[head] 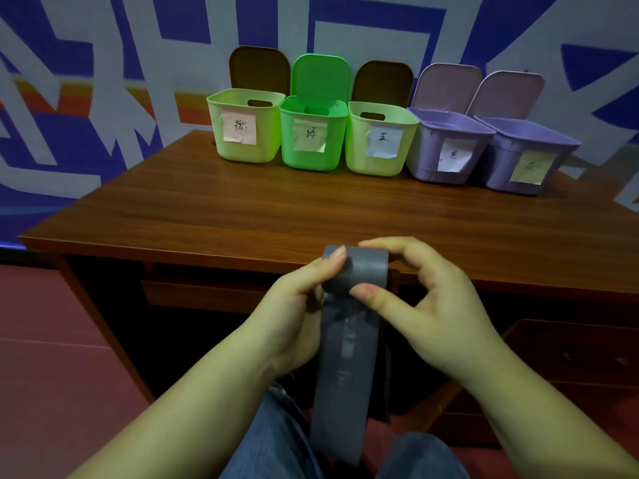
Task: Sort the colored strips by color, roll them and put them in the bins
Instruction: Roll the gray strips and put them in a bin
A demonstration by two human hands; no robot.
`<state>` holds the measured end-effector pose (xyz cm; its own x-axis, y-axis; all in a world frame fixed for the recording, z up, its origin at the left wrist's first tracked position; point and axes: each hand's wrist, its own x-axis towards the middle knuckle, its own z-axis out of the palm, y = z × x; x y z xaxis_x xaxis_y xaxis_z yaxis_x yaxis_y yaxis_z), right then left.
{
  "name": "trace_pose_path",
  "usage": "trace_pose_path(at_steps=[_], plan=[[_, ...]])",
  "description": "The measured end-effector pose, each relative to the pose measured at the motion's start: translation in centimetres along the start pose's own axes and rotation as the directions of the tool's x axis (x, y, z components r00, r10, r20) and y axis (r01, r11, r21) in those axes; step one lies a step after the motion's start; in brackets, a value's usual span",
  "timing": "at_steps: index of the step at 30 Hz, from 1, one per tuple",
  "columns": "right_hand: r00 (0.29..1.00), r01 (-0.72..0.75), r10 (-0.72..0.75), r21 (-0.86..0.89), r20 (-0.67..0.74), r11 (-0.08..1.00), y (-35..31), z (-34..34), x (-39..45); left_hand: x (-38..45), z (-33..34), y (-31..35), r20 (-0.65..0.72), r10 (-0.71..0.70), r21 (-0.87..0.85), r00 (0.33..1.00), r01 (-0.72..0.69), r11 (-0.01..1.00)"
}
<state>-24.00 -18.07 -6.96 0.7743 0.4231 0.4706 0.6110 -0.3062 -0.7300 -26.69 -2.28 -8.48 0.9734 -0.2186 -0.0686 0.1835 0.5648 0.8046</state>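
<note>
- Both hands are busy on one grey strip [349, 357]. The left hand [294, 316] has its thumb and fingers curled round the rolled-up top, and the right hand [425, 305] pinches the other side of the roll between thumb and forefinger.
- The strip is held in the air just in front of the desk [276, 209], its loose tail hanging down over the lap.
- What could go wrong: that roll looks loose-ish, so if either pinch slips it'll probably spring open.
- The long tail could also wind on crooked and give a lopsided cone.
- The bins [387, 140] sit well apart from the hands at the back of the desk, all with lids up.
- Can't see inside any bin from here.
- The labels are handwritten, tough to read.
- The strip's bottom end runs out of view, and no other strips are showing.
</note>
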Motion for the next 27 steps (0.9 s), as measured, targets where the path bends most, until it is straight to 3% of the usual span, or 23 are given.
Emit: trace_pose_path(at_steps=[9, 13, 19, 23, 25, 27], plan=[[0.995, 0.076, -0.08, -0.08, -0.053, 0.994, 0.6, -0.1, -0.5, 0.0, 1.3, -0.3, -0.093, -0.044, 0.112, 0.995, 0.054, 0.992], [0.996, 0.077, -0.081, -0.089, -0.039, 0.993, 1.2, 0.3, -0.5, 0.3, 1.6, -0.8, -0.192, 0.034, 0.238, 0.981, 0.013, 0.971], [0.992, -0.048, 0.056, -0.071, 0.113, 0.996, 1.9, -0.2, -0.8, 0.1, 1.4, -1.5, -0.236, 0.104, 0.27, 0.966, -0.037, 0.962], [0.98, -0.172, 0.175, -0.034, 0.092, 0.984, 2.4, -0.2, -1.1, 0.0, 1.4, -1.6, -0.225, 0.166, 0.322, 0.96, -0.087, 0.943], [0.983, -0.167, 0.169, -0.025, 0.068, 0.986, 2.5, -0.2, -1.3, 0.0, 1.4, -1.7, -0.19, 0.168, 0.36, 0.967, -0.091, 0.929], [0.99, -0.134, 0.132, 0.036, 0.047, 0.99, 2.2, -0.2, -1.3, 0.1, 1.5, -1.8, -0.171, 0.113, 0.284, 0.979, -0.061, 0.957]])
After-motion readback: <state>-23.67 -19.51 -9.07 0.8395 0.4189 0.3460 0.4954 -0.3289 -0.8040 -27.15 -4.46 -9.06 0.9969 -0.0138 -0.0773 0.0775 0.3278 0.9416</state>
